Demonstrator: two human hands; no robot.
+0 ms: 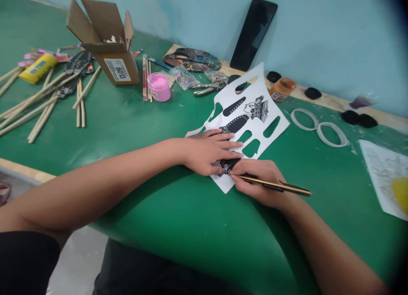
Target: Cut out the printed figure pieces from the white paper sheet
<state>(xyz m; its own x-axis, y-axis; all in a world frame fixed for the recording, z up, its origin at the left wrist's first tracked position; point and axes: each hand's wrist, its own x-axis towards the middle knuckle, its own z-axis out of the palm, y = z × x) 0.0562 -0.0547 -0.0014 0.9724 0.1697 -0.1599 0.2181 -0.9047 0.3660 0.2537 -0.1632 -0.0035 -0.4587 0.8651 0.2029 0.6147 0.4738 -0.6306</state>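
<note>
A white paper sheet (274, 112) with black printed shapes and several cut-out holes lies on the green table in front of me. My left hand (207, 152) rests flat on it with the fingers spread, pressing its lower left part. Between the fingers of my right hand (258, 176) is a gold and black pen (287, 186). Its tip meets a black printed shape (230, 164) near the sheet's lower corner, close to my left thumb. The top of the sheet curls up off the table.
Behind the sheet are pliers (207, 89), a pink paint jar (159, 86), an orange paint jar (282, 89) and a palette (193, 59). An open cardboard box (119, 67) and wooden sticks (41, 97) are left. Tape rings (333, 134) lie right; a phone (253, 35) leans on the wall.
</note>
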